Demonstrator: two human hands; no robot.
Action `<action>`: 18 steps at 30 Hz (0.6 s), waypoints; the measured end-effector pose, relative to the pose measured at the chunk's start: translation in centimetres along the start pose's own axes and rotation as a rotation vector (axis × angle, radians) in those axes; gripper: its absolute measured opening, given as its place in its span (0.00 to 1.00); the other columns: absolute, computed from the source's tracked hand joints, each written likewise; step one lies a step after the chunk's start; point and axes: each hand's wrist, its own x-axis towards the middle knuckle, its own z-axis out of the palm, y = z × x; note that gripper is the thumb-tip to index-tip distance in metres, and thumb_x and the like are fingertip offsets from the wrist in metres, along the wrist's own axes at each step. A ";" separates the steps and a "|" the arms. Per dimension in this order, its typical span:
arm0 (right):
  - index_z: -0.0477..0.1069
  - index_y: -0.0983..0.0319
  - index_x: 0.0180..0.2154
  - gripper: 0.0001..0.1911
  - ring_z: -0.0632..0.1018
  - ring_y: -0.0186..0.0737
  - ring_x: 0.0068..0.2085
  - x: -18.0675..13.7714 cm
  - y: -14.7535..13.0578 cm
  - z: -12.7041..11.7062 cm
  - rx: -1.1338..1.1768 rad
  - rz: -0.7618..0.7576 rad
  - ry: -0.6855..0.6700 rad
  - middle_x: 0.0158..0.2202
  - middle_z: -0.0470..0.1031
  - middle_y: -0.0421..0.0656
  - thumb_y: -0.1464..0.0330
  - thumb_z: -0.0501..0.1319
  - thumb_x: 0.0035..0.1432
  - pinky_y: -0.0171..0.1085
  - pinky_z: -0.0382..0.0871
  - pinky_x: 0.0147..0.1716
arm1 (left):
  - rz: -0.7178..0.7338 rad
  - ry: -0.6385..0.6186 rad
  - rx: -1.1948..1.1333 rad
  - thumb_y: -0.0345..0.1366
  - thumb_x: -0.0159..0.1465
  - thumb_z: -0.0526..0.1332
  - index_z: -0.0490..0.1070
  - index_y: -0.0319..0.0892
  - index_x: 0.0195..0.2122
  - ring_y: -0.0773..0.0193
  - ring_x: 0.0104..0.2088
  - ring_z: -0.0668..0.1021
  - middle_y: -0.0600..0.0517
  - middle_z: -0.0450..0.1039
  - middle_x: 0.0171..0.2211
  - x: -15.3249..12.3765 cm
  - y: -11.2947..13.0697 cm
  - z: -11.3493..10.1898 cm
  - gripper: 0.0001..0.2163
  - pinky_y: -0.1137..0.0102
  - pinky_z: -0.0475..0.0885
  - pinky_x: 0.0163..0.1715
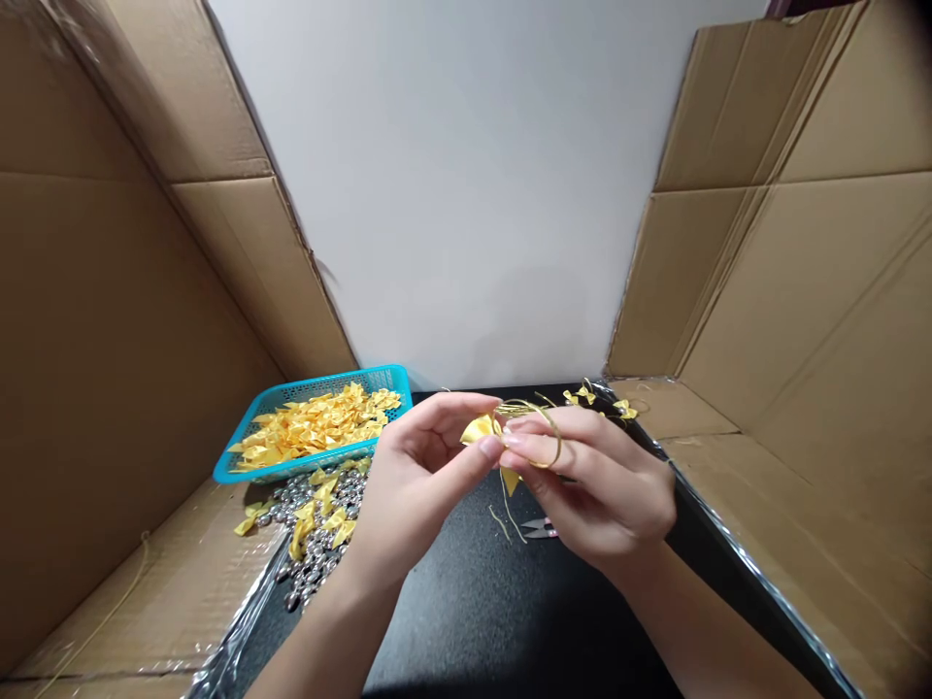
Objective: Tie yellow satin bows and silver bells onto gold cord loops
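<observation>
Between my two hands, above the black table point(466, 621), is a yellow ribbon bow point(478, 427). My left hand point(429, 456) pinches one side of it between thumb and forefinger. The fingertips of my right hand point(597, 476) press together at the bow's middle, holding a thin gold cord point(557, 437). That cord curves in a loop over the right fingers, and a loose end hangs below the bow. Fingers hide the bow's centre, so I cannot see whether the cord is knotted there.
A turquoise basket point(244, 417) of yellow bows stands at the back left. Silver beads point(313, 573) with several bows lie before it. Small scissors point(537, 529) and cord scraps point(500, 524) lie under my hands. More bows point(624, 410) lie back right. Cardboard walls point(822, 291) flank the table.
</observation>
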 end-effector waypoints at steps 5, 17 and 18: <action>0.76 0.63 0.39 0.09 0.81 0.38 0.41 0.1 0.6 0.2 0.047 0.012 -0.062 0.41 0.77 0.47 0.79 0.64 0.57 0.38 0.79 0.38 | 0.060 0.097 -0.040 0.33 0.59 0.69 0.80 0.47 0.37 0.69 0.35 0.82 0.53 0.82 0.33 0.2 -0.7 0.3 0.05 0.80 0.78 0.33; 0.71 0.59 0.29 0.04 0.75 0.37 0.39 -0.3 3.3 0.1 0.495 0.653 -0.025 0.35 0.73 0.41 0.70 0.61 0.57 0.41 0.70 0.43 | 0.063 0.337 0.139 0.33 0.55 0.70 0.75 0.41 0.35 0.68 0.26 0.80 0.53 0.79 0.28 1.5 -1.5 -0.1 0.08 0.76 0.77 0.23; 0.71 0.59 0.29 0.04 0.74 0.37 0.39 -0.2 3.4 0.0 0.535 0.686 -0.024 0.35 0.73 0.40 0.69 0.61 0.57 0.40 0.69 0.42 | 0.058 0.334 0.158 0.33 0.55 0.70 0.74 0.40 0.35 0.68 0.26 0.79 0.53 0.79 0.27 1.6 -1.5 -0.1 0.08 0.76 0.77 0.23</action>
